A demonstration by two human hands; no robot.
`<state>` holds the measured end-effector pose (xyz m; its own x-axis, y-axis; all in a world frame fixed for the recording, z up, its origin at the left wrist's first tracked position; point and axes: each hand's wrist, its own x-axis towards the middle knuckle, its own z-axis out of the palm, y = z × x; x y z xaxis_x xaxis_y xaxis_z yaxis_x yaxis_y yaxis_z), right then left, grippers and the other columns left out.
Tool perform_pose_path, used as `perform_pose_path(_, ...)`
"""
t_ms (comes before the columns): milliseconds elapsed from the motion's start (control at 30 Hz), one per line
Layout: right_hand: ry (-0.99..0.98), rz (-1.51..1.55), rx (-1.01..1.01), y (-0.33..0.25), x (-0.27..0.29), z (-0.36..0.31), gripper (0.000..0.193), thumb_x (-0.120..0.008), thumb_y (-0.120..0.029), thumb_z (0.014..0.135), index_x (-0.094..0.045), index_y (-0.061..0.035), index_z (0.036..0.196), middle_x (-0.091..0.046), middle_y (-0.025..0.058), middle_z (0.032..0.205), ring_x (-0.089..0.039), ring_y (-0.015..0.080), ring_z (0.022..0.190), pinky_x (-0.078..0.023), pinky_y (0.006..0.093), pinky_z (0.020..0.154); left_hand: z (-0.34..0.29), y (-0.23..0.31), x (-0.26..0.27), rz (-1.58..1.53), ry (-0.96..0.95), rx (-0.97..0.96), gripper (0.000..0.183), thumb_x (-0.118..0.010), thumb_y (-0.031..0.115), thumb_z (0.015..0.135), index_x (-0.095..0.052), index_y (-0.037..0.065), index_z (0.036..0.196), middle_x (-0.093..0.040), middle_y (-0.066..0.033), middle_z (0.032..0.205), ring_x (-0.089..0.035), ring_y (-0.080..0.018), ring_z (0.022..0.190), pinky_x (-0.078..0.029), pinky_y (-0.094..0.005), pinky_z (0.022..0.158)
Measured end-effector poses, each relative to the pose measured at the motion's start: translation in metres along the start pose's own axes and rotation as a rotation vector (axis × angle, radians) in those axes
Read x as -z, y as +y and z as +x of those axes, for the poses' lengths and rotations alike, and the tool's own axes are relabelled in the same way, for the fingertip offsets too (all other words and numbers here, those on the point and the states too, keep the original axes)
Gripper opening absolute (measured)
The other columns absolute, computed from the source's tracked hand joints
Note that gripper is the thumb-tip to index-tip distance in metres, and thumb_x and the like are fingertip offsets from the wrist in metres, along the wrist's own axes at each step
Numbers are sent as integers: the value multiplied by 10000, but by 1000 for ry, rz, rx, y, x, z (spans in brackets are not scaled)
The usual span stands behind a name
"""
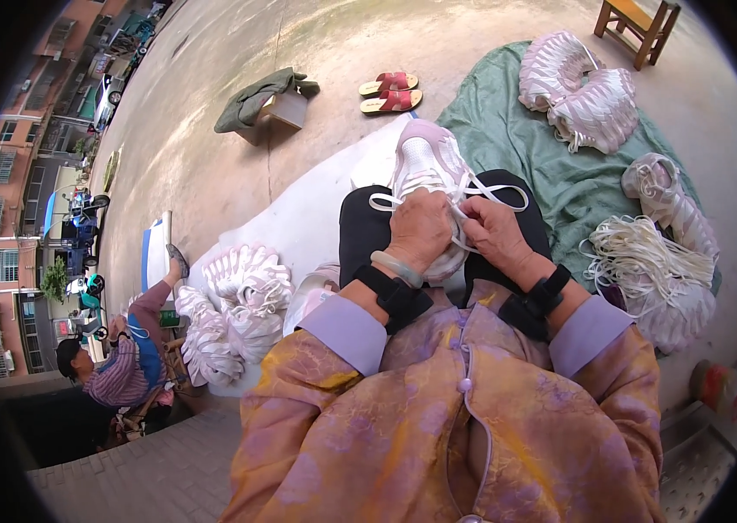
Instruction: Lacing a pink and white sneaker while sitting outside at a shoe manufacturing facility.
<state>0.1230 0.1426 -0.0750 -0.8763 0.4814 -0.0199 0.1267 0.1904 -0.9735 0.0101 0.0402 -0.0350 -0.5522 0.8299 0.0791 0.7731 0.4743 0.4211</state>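
A white and pale pink sneaker (421,159) lies across my lap, between my dark-clad knees, with its toe pointing away from me. White shoelace (508,193) runs through its eyelets, and loose loops stick out on both sides. My left hand (421,228) is closed over the lacing at the middle of the sneaker, its fingertips partly hidden. Just to the right of it, my right hand (497,231) pinches the shoelace between thumb and forefinger. The two hands are close together, almost touching. Part of the sneaker's heel end shows below them.
Heaped sneakers (242,301) lie at left on white sheeting, more sneakers (578,91) on a green cloth (495,109) at right. A bundle of white laces (647,253) rests at right. Beyond are red sandals (391,93), a draped box (277,113) and a wooden stool (638,30). Another person (129,362) sits far left.
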Motion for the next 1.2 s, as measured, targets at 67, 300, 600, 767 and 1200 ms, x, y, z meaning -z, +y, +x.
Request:
perform_pose_path(67, 17, -12, 25, -4, 1, -2, 165, -533, -117, 762, -595, 2, 857, -605, 179, 731, -610, 310, 707, -473, 374, 648, -9, -1, 22, -8, 0, -38, 111, -545, 129, 770, -599, 34, 752, -561, -143, 782, -573, -336, 746, -455, -397, 645)
perform_pose_path(300, -12, -54, 30, 1, 4, -2, 141, -520, -48, 824, -583, 15, 934, -568, 27, 685, -523, 70, 573, -441, 226, 532, -73, -92, 120, 117, 41, 48, 9, -582, 50, 736, -580, 54, 728, -546, -106, 787, -563, -294, 767, -447, -366, 661)
perform_pose_path(600, 27, -80, 33, -7, 3, -1, 171, -533, -106, 754, -596, -14, 883, -599, 162, 757, -599, 304, 703, -468, 357, 650, -138, -169, 151, 292, 8, 378, 78, -578, 102, 745, -594, 39, 702, -570, -137, 761, -570, -322, 734, -445, -404, 655)
perform_pose_path(767, -2, -40, -42, -13, 1, -4, 226, -564, -128, 749, -575, -3, 938, -590, 152, 779, -593, 296, 697, -467, 352, 650, -112, -154, 131, 333, -45, 315, 128, -533, 119, 779, -576, 26, 702, -605, -124, 777, -585, -295, 709, -456, -388, 637)
perform_pose_path(1200, -78, -842, 348, -67, 57, -51, 130, -598, -130, 807, -518, -74, 891, -546, 87, 679, -566, 300, 607, -416, 393, 487, -70, -86, 179, -1815, 183, -28, 168, -411, 207, 885, -450, 59, 816, -578, -248, 1035, -539, -205, 546, -411, -292, 491)
